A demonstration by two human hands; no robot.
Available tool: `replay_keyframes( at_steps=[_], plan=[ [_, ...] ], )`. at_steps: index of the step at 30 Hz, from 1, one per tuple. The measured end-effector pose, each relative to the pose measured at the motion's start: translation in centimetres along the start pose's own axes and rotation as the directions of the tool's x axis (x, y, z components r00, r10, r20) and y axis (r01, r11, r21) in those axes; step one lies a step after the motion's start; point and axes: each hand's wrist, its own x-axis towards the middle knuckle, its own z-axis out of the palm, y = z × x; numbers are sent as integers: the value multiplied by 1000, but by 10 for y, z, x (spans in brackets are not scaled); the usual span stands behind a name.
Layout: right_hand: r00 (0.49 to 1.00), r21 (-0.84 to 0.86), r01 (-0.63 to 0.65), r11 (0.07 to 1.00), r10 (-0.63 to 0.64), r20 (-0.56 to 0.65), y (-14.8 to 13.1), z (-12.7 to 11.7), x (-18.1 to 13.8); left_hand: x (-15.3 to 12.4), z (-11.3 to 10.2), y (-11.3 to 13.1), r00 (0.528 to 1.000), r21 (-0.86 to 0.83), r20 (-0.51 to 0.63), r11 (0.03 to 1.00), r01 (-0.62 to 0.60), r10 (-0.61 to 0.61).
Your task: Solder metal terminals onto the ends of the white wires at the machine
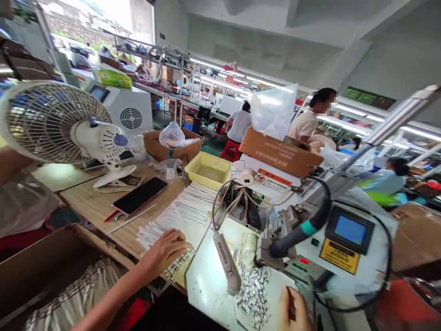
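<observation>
- White flat cables lie fanned across the counter, left of the bench machine; small end pieces line up at the near edge.
- Left hand: palm down over the near cable ends, fingers bent, fingertips at the end pieces. Grip looks narrow; can't tell if a cable is pinched.
- Right hand: bottom frame edge, beside the loose pile of small metallic pieces on the machine's plate. Thumb and fingers slightly apart, nothing visible between them; inner side hidden, can't tell if it holds anything.
- Good handling, my judgement: separate one cable by its end piece, light fingertip pressure, rest of the row undisturbed. Thin cables probably cling and drag neighbours, so slide sideways before lifting.
- Ends level at the edge should make each pick easier; crossed cables look likely to snag.
- Gooseneck lamp hangs low over the plate, next to the pile; wrist best routed around it, fingers clear of the machine's head.
- Pile pieces tiny, likely to scatter if brushed; small thumb-and-forefinger pinch suits them better than a scoop.
</observation>
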Motion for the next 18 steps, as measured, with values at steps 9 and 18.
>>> replay_keyframes(
  at_steps=[9,18],
  plan=[
    [943,-16,328,945,-327,56,9,-1,4,-1,16,-10,994,70,-100,997,-34,41],
    [937,-34,345,938,-342,75,-11,-5,8,-4,23,-17,969,125,-241,992,-29,59]
  ],
)
